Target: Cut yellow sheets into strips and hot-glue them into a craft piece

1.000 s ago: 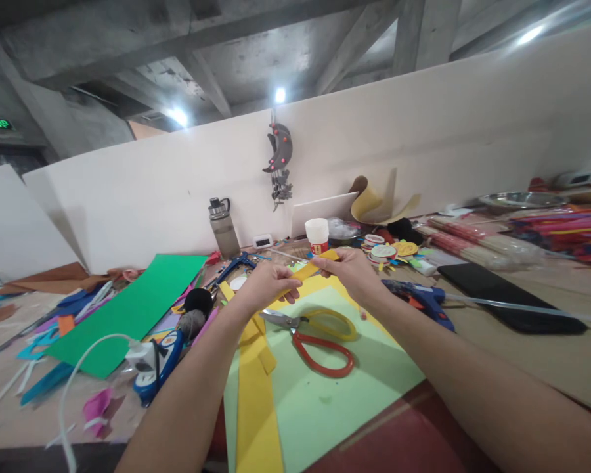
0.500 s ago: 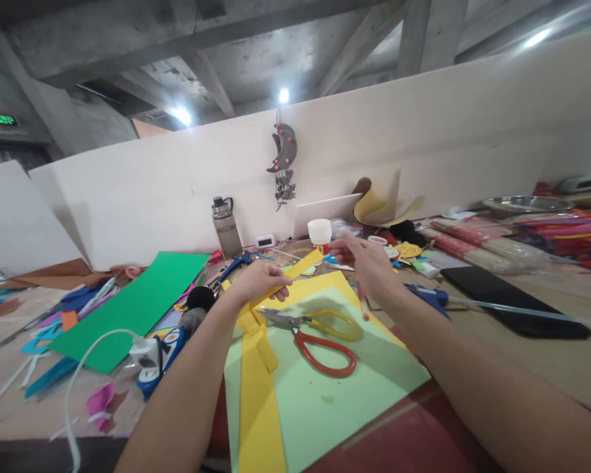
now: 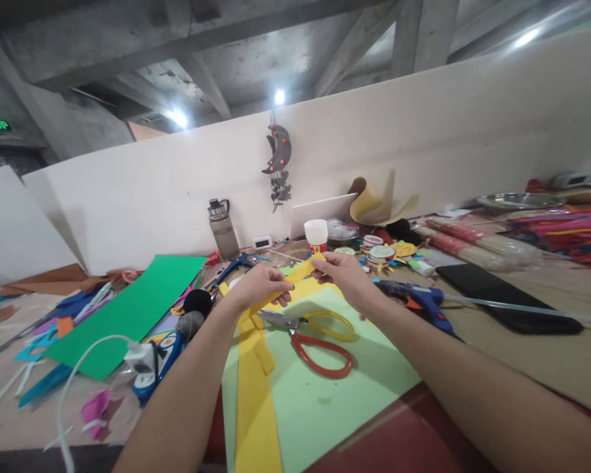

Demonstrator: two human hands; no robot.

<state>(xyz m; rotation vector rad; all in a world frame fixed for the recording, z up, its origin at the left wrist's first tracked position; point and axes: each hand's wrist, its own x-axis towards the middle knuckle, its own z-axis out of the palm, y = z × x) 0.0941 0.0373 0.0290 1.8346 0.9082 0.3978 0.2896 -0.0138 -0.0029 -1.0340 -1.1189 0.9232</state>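
Note:
A yellow strip [image 3: 302, 271], of paper or felt, is stretched between my two hands above the work sheets. My left hand [image 3: 263, 287] pinches its middle and lower part; my right hand [image 3: 342, 276] pinches its far end between thumb and fingers. Below them, scissors [image 3: 320, 355] with one yellow and one red handle lie on a pale green sheet [image 3: 345, 401]. The blades point left, partly under my left hand. More yellow strips [image 3: 256, 407] lie along the sheet's left side, some short pieces crossing on top.
A blue glue gun [image 3: 431, 305] and a black phone-like slab [image 3: 507, 299] lie to the right. At left are a green sheet [image 3: 128, 315] and a white plug with cable [image 3: 140, 358]. A bottle [image 3: 223, 230] and a white cup [image 3: 316, 231] stand at the back.
My right hand has come down and inward and now grips the far end of the yellow strip. Earlier only my left hand held it. The glue gun is more fully visible.

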